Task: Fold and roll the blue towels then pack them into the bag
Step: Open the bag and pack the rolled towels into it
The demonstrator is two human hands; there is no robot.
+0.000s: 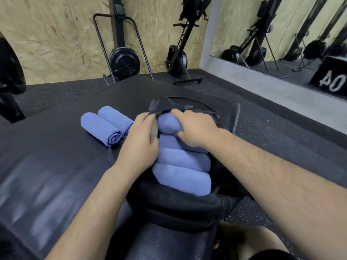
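Note:
A black bag [174, 205] lies open on a black mat, its mouth facing me. Inside it lie several rolled blue towels [183, 175] side by side. My right hand [195, 126] grips the farthest rolled towel [168, 122] at the bag's far end. My left hand [139, 139] holds the bag's left edge, fingers curled round a strap or flap beside that towel. Two more rolled blue towels [107, 126] rest on the mat to the left of the bag, touching each other.
The black mat [56, 156] covers a raised platform on speckled rubber floor. Two air rowers [124, 61] stand upright against the wooden wall behind. A mirror [281, 34] runs along the right wall. My knee shows at the bottom right.

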